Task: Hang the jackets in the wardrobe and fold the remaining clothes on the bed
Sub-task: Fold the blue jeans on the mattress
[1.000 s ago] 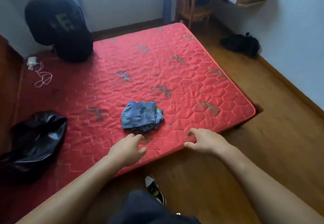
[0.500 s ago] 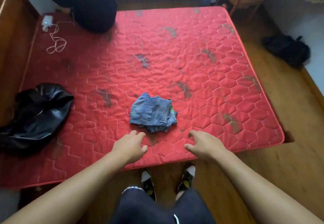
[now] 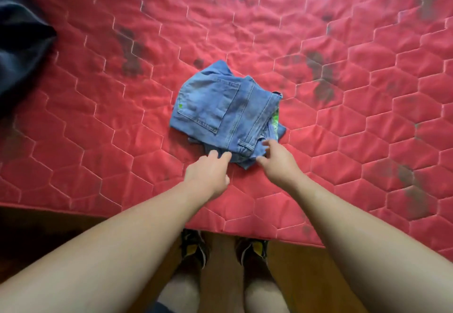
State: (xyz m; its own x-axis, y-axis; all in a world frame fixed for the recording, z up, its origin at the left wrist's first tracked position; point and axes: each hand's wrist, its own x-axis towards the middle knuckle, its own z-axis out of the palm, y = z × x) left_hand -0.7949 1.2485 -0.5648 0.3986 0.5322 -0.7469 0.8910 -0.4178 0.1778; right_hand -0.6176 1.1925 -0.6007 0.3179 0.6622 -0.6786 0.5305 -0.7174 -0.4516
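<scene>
A bundle of folded blue jeans (image 3: 220, 109) with a green patch on its right side lies on the red quilted mattress (image 3: 98, 129), near the front edge. My left hand (image 3: 208, 173) reaches to the bundle's near edge, fingertips touching the denim, fingers relaxed. Just to the right, my right hand (image 3: 277, 161) has its fingers spread at the near right corner of the jeans, touching it without a clear hold. A black jacket (image 3: 19, 43) lies crumpled at the mattress's left side, partly cut off by the frame.
The mattress's front edge runs across the lower part of the view, with wooden floor (image 3: 306, 276) below it. My two feet in dark shoes (image 3: 196, 249) stand close against the bed. Dark stains mark the mattress around the jeans.
The view has dropped and closed in on the jeans. Both hands moved forward from the mattress's front edge to the near side of the bundle. The person at the far corner is out of frame.
</scene>
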